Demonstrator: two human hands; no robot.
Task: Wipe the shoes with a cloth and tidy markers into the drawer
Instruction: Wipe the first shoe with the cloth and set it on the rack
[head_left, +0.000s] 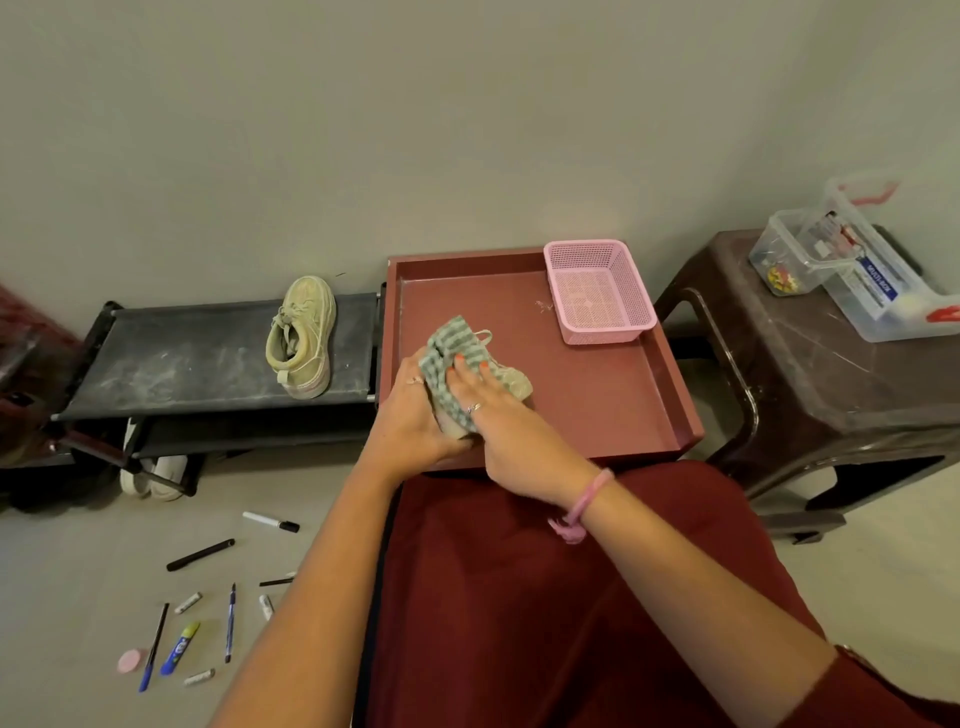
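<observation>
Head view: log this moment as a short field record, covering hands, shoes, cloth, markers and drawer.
left hand: holds the shoe in drawer from the left
right hand: presses the checked cloth onto that shoe
second shoe: on the black rack, untouched
drawer: open, holding a pink basket
markers and pens: scattered on the floor, none in the drawer
stage: wiping under way, tidying not yet begun
</observation>
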